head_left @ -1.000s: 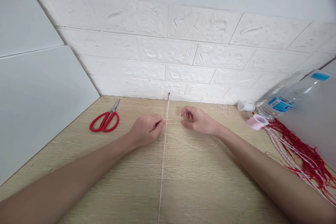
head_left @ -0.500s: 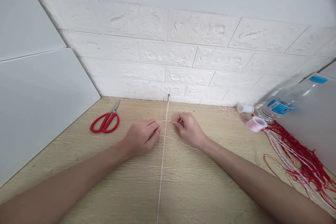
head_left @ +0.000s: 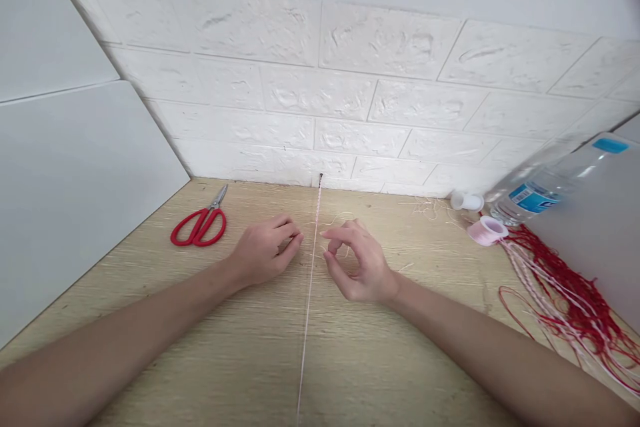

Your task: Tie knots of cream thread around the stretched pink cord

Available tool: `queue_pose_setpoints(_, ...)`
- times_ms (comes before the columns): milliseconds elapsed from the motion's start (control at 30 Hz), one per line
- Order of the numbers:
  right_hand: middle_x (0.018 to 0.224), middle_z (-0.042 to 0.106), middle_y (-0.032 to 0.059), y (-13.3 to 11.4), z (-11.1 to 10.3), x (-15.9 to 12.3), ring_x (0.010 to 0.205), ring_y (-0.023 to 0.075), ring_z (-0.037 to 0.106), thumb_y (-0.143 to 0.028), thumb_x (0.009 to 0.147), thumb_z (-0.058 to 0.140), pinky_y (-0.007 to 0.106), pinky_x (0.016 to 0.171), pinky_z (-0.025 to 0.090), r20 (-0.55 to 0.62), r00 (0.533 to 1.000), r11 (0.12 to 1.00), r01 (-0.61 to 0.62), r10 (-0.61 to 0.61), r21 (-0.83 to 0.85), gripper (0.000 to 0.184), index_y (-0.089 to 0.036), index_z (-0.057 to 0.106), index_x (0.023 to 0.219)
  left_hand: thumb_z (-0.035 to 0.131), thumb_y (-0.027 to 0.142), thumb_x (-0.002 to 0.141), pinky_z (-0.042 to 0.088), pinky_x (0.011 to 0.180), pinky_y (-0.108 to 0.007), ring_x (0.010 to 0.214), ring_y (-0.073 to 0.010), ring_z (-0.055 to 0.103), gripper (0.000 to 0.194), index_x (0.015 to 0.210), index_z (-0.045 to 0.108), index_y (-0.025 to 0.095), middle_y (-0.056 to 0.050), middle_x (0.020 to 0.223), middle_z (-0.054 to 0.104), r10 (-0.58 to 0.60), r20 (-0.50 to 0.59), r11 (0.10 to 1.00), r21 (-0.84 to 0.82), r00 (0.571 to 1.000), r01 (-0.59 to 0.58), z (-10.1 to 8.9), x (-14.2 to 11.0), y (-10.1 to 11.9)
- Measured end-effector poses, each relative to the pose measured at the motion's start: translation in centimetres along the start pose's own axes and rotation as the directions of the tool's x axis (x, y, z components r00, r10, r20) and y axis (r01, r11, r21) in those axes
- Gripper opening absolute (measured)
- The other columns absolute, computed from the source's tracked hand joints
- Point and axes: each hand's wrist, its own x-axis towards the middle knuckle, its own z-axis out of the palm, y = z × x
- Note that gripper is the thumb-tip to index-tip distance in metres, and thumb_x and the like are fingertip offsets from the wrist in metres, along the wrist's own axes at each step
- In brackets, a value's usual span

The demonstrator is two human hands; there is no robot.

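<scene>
A taut pale pink cord (head_left: 308, 320) runs from the foot of the wall toward me, its far part a pink and white braid (head_left: 319, 203). To the left of the cord, my left hand (head_left: 267, 250) has thumb and forefinger pinched on a fine cream thread (head_left: 327, 223), which crosses near the braid's lower end. On the other side, my right hand (head_left: 361, 261) curves with a small gap between thumb and forefinger tips. Thin thread loops beside those fingers, and I see none gripped between the tips.
Red-handled scissors (head_left: 200, 223) lie at left on the wooden table (head_left: 240, 360). At right are a white spool (head_left: 467, 201), a pink thread spool (head_left: 487, 231), a water bottle (head_left: 530, 200) and a heap of red cords (head_left: 565, 280). White brick-pattern wall (head_left: 345, 93) stands behind.
My right hand has come nearer and its thumb and forefinger have parted from their pinch. The cream thread near it has shifted. The left hand stays pinched, and the view has tilted slightly.
</scene>
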Motion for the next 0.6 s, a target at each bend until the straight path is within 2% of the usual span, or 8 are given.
queue_pose_setpoints(133, 0.073, 0.056, -0.0023, -0.24, -0.05, -0.07, 0.066, 0.0161, 0.053, -0.008, 0.077, 0.055, 0.035, 0.068, 0.039, 0.073, 0.996, 0.999, 0.044, -0.046, 0.026, 0.049, -0.021, 0.046, 0.124, 0.048, 0.029, 0.094, 0.036, 0.058, -0.024, 0.063, -0.0100, 0.049, 0.022, 0.083, 0.061, 0.017, -0.002, 0.081, 0.058, 0.006, -0.003, 1.000, 0.002, 1.000, -0.006, 0.02, -0.01, -0.10)
queue_pose_setpoints(333, 0.073, 0.057, -0.0024, -0.30, 0.00, -0.32, 0.064, 0.0155, 0.053, -0.007, 0.077, 0.053, 0.035, 0.067, 0.041, 0.160, 0.986, 0.995, 0.028, -0.043, 0.094, 0.056, -0.021, 0.042, 0.129, 0.048, 0.030, 0.094, 0.036, 0.058, -0.023, 0.063, -0.0101, 0.049, 0.023, 0.082, 0.061, 0.016, -0.002, 0.080, 0.057, 0.001, 0.003, 1.000, 0.002, 1.000, -0.001, 0.09, 0.02, -0.18)
queue_pose_setpoints(600, 0.074, 0.059, 0.0002, -0.46, 0.17, -0.53, 0.068, 0.0172, 0.054, -0.006, 0.076, 0.054, 0.034, 0.064, 0.040, 0.151, 0.982, 0.991, 0.105, -0.117, 0.084, 0.055, -0.019, 0.043, 0.128, 0.048, 0.030, 0.094, 0.037, 0.058, -0.024, 0.061, -0.0097, 0.047, 0.024, 0.081, 0.062, 0.017, -0.001, 0.079, 0.056, -0.013, 0.010, 1.000, -0.013, 1.000, 0.013, 0.06, 0.00, -0.13)
